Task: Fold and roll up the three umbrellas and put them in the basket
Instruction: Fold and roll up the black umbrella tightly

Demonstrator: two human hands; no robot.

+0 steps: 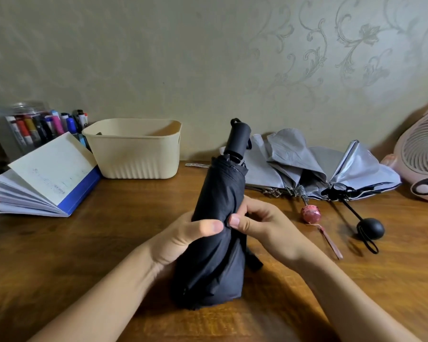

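Observation:
A folded black umbrella [218, 193] stands nearly upright in the middle of the wooden table, handle pointing up and away. My left hand [185, 238] grips its rolled canopy from the left, thumb across the front. My right hand [262, 223] pinches the fabric or strap at the same height from the right. Two unrolled grey umbrellas lie at the back right: one with a pink handle [310, 214], one with a round black handle [370, 229]. The cream basket [134, 154] stands at the back left and looks empty from this angle.
An open blue-covered book [47, 178] lies at the left, with a jar of markers [35, 127] behind it. A pink desk fan [423, 156] stands at the far right. The patterned wall runs right behind the table [84, 255].

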